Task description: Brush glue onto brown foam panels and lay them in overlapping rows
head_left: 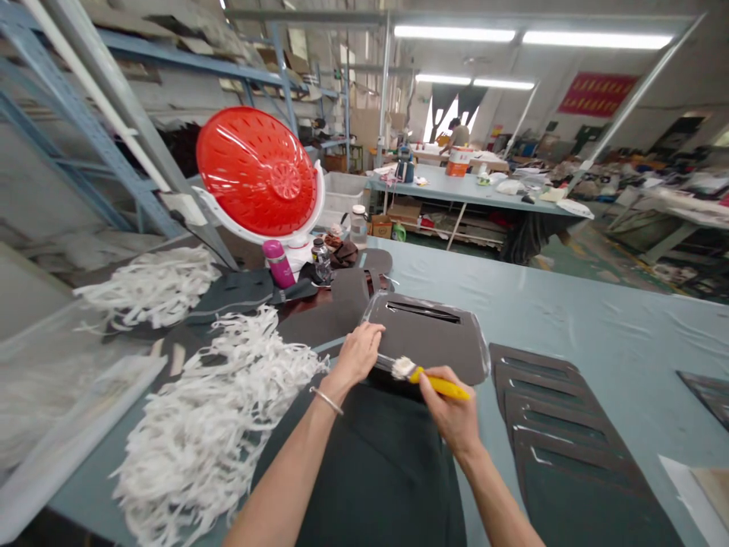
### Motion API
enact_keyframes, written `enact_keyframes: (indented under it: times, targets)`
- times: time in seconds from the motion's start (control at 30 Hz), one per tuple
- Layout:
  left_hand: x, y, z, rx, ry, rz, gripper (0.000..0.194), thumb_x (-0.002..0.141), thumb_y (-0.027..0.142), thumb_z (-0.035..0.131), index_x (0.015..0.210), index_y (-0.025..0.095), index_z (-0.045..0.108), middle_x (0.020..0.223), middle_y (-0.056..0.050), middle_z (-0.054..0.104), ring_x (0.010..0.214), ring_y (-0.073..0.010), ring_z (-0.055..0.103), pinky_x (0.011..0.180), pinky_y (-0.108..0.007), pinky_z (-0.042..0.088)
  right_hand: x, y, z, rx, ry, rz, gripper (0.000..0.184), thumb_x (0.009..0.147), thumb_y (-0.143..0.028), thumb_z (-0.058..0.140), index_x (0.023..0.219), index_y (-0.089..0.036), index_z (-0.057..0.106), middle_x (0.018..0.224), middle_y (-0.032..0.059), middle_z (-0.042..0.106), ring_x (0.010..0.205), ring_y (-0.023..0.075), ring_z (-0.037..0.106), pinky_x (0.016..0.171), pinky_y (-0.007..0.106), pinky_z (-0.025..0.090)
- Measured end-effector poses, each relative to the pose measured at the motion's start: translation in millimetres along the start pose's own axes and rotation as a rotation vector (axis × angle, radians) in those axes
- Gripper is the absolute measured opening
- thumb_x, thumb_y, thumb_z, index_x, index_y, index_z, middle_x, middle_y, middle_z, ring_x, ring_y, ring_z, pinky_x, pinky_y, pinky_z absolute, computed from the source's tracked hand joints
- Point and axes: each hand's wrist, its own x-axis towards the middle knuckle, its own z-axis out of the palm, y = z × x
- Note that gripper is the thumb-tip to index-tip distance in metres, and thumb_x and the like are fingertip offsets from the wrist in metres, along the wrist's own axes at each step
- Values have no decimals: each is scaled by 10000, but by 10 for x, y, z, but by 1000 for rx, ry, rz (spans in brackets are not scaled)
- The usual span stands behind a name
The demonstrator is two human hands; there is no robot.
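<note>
My right hand (454,410) is closed around the yellow handle of a brush (443,384). The brush's pale, glue-caked bristles touch the near edge of a dark grey panel (433,342) with rounded corners and a slot near its far side. A whitish wet-looking line runs along the panel's border. At the panel's left edge lies my left hand (362,351), its fingers stretched out and resting on it; a bracelet circles that wrist. Beneath and nearer to me is a smooth dark green-black stack of sheets (381,463).
To the left lies a heap of white strips (210,433). Several slotted dark panels (563,425) overlap on the right of the table (626,327). A red fan-shaped heater (259,175), a pink bottle (279,264) and a small jar (320,260) stand behind. A person (459,135) is far off.
</note>
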Motion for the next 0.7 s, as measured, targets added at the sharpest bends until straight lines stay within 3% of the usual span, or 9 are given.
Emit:
enact_keyframes:
  times: [0.13, 0.2, 0.23, 0.3, 0.43, 0.5, 0.57, 0.7]
  targets:
    - [-133, 168, 83, 235, 4, 84, 316, 921, 281, 351, 1134, 273, 585, 1035, -37, 569, 993, -180, 500, 886, -335, 372, -114, 322, -862, -273, 335, 119, 213, 760, -402, 614, 750, -189, 615, 629, 0, 592, 510, 127, 537, 501, 228, 414]
    - [-166, 251, 121, 291, 34, 95, 303, 912, 312, 385, 1139, 280, 582, 1018, -46, 547, 989, -192, 481, 868, -343, 370, -4, 321, -1038, -367, 530, 140, 230, 750, -408, 619, 727, -178, 617, 644, 18, 605, 530, 138, 554, 509, 230, 417]
    - [-175, 283, 141, 309, 50, 92, 296, 897, 344, 423, 1136, 279, 584, 1019, -51, 536, 992, -201, 473, 865, -350, 369, 97, 280, -1013, -364, 586, 134, 240, 754, -411, 615, 731, -173, 621, 656, 28, 613, 546, 144, 564, 521, 232, 423]
    - [-185, 324, 184, 335, 82, 73, 318, 842, 405, 520, 1120, 267, 590, 1028, -57, 518, 995, -218, 461, 865, -367, 366, 369, 150, -744, -250, 560, 104, 261, 778, -423, 590, 779, -165, 636, 679, 37, 629, 577, 150, 580, 553, 235, 440]
    - [-188, 334, 240, 356, 139, 43, 289, 827, 367, 554, 1089, 253, 598, 1020, -55, 507, 991, -218, 461, 849, -365, 367, 940, -88, 200, 17, 277, 7, 281, 803, -433, 550, 856, -181, 662, 763, 27, 671, 626, 140, 602, 616, 229, 461]
    - [-191, 323, 245, 356, 153, 47, 257, 843, 322, 533, 1084, 258, 596, 1011, -49, 509, 985, -210, 464, 837, -355, 370, 1095, -73, 510, 54, 174, -19, 277, 792, -434, 549, 830, -188, 671, 758, 17, 676, 626, 138, 603, 630, 227, 460]
    - [-197, 309, 246, 348, 168, 51, 255, 843, 307, 534, 1088, 265, 590, 1013, -45, 509, 981, -206, 466, 837, -352, 370, 1130, 55, 533, 19, 165, 10, 272, 784, -432, 541, 792, -194, 673, 717, 8, 671, 604, 139, 596, 616, 226, 450]
    - [-196, 294, 265, 333, 192, 44, 258, 832, 313, 550, 1084, 267, 587, 1021, -45, 504, 986, -209, 464, 852, -362, 367, 1053, 374, -51, -286, 412, 149, 248, 759, -410, 531, 722, -196, 651, 637, 13, 645, 571, 155, 579, 583, 236, 404]
